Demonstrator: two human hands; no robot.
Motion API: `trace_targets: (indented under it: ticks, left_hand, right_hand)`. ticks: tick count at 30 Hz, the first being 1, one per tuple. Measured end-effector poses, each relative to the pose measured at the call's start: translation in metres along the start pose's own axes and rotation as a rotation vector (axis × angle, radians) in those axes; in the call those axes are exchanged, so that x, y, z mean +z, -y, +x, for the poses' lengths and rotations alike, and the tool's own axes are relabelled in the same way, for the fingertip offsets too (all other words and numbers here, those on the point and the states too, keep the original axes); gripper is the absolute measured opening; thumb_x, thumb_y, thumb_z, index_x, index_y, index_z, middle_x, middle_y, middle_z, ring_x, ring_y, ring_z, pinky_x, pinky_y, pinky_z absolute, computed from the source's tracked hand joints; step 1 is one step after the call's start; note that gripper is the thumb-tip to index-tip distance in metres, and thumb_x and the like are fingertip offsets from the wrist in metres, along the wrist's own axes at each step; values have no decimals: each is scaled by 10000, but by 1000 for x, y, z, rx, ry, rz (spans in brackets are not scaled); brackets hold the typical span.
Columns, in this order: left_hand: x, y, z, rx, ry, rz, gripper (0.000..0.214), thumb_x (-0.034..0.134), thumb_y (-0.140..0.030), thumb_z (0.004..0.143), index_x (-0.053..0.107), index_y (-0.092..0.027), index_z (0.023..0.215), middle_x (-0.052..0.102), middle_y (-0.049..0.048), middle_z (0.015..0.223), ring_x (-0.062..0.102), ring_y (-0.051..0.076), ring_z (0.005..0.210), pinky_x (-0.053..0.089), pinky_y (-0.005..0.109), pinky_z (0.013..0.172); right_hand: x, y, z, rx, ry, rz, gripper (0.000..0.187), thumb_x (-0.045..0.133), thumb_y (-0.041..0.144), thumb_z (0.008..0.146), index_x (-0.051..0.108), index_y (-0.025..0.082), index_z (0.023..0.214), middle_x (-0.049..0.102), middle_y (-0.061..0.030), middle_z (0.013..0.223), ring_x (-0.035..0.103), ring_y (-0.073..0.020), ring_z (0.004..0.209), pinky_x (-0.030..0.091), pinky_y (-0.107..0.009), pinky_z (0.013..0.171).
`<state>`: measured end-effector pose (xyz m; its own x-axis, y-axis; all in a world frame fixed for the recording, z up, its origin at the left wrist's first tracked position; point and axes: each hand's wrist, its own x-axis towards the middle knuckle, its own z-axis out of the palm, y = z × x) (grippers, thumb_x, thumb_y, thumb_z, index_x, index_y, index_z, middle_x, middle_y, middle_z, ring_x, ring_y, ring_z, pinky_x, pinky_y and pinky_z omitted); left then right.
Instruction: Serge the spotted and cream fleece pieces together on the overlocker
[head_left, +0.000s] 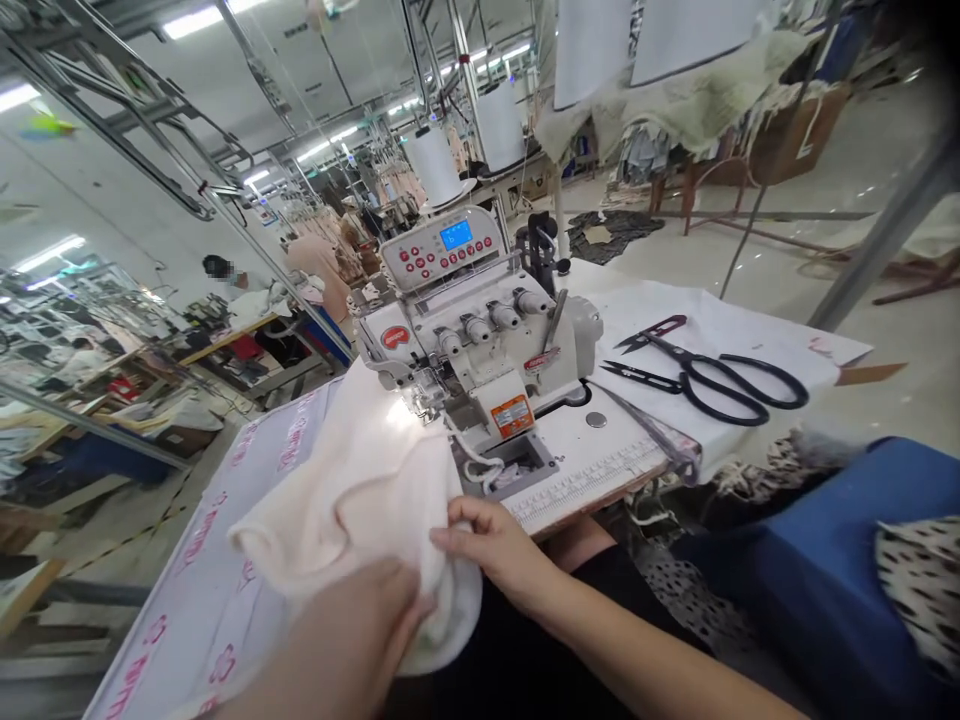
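The white table (187, 560) carries a cream cloth (352, 490) at its near edge. A sewing machine (480, 340) stands at 12 o'clock of it, and scissors (712, 385) lie at 2 o'clock. Factory rows run beyond. The left hand (367, 620) has its fingers closed on the cloth's near fold. The right hand (495, 545) pinches the edge.

Cream fabric (352, 500), seemingly folded; bunched before the sewing machine (480, 340).

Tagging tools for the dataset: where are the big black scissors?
Head view, right side: the big black scissors lie on the white table cover, right of the sewing machine, clear of the left hand and right hand gripping the cream fabric.
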<state>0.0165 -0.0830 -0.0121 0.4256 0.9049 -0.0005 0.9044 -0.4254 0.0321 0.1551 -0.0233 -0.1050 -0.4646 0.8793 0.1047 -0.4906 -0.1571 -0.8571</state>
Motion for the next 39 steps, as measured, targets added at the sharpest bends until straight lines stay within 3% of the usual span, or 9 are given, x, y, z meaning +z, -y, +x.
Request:
trace_targets:
  ticks: [4,6,10,15,19,23,29,34,39]
  left_hand:
    - [-13,9,50,33,-364,-37,194,363,-233,865,526,-176,954,555,76,979,525,176,945,443,308,810]
    - [-7,16,72,-28,-445,-42,237,393,-235,857,486,-161,1062,507,92,1079,470,193,1036,403,336,879]
    - [8,26,90,-112,-451,-83,164,424,-243,856,539,-180,954,491,59,977,486,168,933,408,307,823]
    - [5,30,88,-70,-407,-125,121,437,-221,856,541,-180,899,511,36,913,476,152,902,392,289,802]
    - [2,35,88,-156,-396,-237,99,425,-218,858,486,-165,802,516,18,776,484,128,721,400,265,648]
    - [3,39,89,-54,-413,-195,108,426,-202,857,508,-160,801,531,36,825,494,140,803,409,277,710]
    - [-6,40,78,123,-311,-92,200,454,-195,852,580,-210,1006,532,56,985,490,152,923,434,285,775]
    - [-4,42,68,124,-260,-41,294,444,-195,854,537,-232,1131,493,69,1072,457,165,1006,427,295,829]
    - [0,60,81,136,-299,-12,342,451,-211,848,514,-265,1181,463,75,1080,446,173,1008,436,299,807]
  right_hand:
    - [0,0,1,70,37,195,308,710,397,619,552,169,755,512,37,714,466,-106,673,363,-213,664]
    - [-1,2,2,80,42,201,303,704,402,623,550,167,733,520,33,720,471,-111,687,362,-216,676]
    - [-4,4,4,-8,21,-15,296,649,368,683,469,160,575,482,29,676,446,-117,693,342,-220,678]
    - [-3,7,0,-140,-15,-311,247,577,242,726,419,163,554,435,24,695,429,-115,678,331,-215,636]
    - [-3,10,-4,-147,-16,-380,252,537,198,752,391,166,549,413,26,681,415,-108,653,325,-212,607]
    - [-7,14,-7,-143,10,-346,245,536,194,764,415,161,554,404,24,708,410,-98,641,332,-205,588]
    - [-15,27,-14,-131,51,-410,260,535,221,788,435,163,555,375,25,681,408,-103,642,329,-210,591]
    - [-20,24,-15,-96,49,-462,279,514,251,808,412,168,562,395,23,667,401,-107,626,316,-215,571]
    - [-26,21,8,-125,28,-484,273,517,269,808,425,170,570,404,23,652,410,-115,635,325,-224,595]
